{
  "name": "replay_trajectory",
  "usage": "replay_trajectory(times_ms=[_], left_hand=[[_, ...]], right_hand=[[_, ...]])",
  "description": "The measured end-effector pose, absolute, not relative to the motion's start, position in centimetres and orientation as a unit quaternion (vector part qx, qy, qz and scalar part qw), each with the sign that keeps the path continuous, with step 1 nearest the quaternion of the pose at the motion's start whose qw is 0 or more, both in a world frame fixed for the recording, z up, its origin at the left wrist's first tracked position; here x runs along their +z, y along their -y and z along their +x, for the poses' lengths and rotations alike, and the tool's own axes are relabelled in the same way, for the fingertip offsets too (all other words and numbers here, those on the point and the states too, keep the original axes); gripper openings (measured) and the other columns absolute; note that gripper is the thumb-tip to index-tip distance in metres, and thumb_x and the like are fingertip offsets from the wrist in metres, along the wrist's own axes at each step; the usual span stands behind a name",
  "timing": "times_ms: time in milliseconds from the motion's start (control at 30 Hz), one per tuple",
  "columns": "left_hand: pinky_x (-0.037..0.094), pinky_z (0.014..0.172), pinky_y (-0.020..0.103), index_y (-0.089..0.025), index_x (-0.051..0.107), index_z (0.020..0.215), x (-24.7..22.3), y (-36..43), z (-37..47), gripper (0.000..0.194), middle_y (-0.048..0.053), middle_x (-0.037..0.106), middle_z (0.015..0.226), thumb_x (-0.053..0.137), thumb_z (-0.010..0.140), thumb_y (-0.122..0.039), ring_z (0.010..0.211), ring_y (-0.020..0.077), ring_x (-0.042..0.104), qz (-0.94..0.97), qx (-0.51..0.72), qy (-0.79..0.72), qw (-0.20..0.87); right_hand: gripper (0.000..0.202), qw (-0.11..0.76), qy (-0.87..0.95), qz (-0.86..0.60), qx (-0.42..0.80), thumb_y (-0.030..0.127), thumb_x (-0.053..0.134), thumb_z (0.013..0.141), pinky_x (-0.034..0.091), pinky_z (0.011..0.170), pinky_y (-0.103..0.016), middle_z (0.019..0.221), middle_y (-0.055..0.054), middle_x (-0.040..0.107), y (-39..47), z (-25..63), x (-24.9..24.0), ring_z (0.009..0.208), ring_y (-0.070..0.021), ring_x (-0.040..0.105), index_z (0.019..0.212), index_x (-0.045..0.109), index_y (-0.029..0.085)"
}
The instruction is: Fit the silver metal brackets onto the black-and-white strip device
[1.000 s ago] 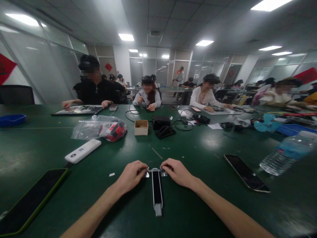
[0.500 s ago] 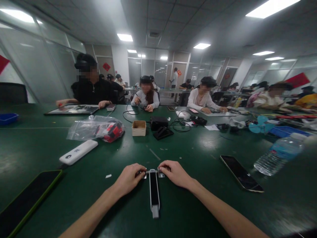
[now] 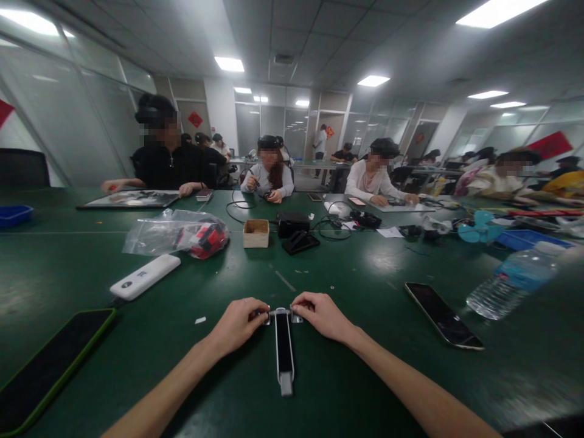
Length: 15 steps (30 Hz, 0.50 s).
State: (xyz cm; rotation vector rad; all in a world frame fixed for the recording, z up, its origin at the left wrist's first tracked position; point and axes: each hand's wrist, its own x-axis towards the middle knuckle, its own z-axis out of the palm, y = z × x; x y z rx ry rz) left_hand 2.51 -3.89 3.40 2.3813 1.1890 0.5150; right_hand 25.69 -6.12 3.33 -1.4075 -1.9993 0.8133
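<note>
In the head view, a long narrow object with a white rim and black top [image 3: 283,347] lies on the green table, its grey end pointing towards me. A small shiny metal bracket [image 3: 267,320] sticks out left of its far end, and my left hand [image 3: 238,322] pinches it between thumb and fingers. On the opposite side, my right hand [image 3: 322,315] has its fingers closed on a matching metal bracket [image 3: 297,319]. Both brackets are partly covered by my fingertips, and what joins them to the narrow object is too small to make out.
Left of me lie a green-edged phone [image 3: 52,365] and a white power bank [image 3: 146,277]. Another phone [image 3: 443,316] and a water bottle [image 3: 513,281] are at right. Ahead stand a bagged red-black item [image 3: 205,238] and a small cardboard box [image 3: 256,235]. Several people sit across the table.
The view has tilted slightly, so the table's things appear a little higher. Both hands keep their hold on the brackets, with hardly any movement.
</note>
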Motion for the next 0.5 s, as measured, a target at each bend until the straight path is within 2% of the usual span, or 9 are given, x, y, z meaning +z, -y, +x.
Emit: replay_trajectory(times_ms=[500], left_hand=[[0.043, 0.070, 0.025, -0.019, 0.067, 0.093, 3.16, 3.71, 2.47, 0.018, 0.002, 0.067, 0.086, 0.053, 0.083, -0.025, 0.076, 0.0158, 0.059, 0.848, 0.177, -0.441, 0.235]], right_hand=[[0.015, 0.304, 0.737, -0.520, 0.305, 0.026, 0.057, 0.084, 0.041, 0.060, -0.022, 0.076, -0.001, 0.066, 6.28, 25.56, 3.36, 0.066, -0.0113, 0.055, 0.086, 0.068, 0.016]])
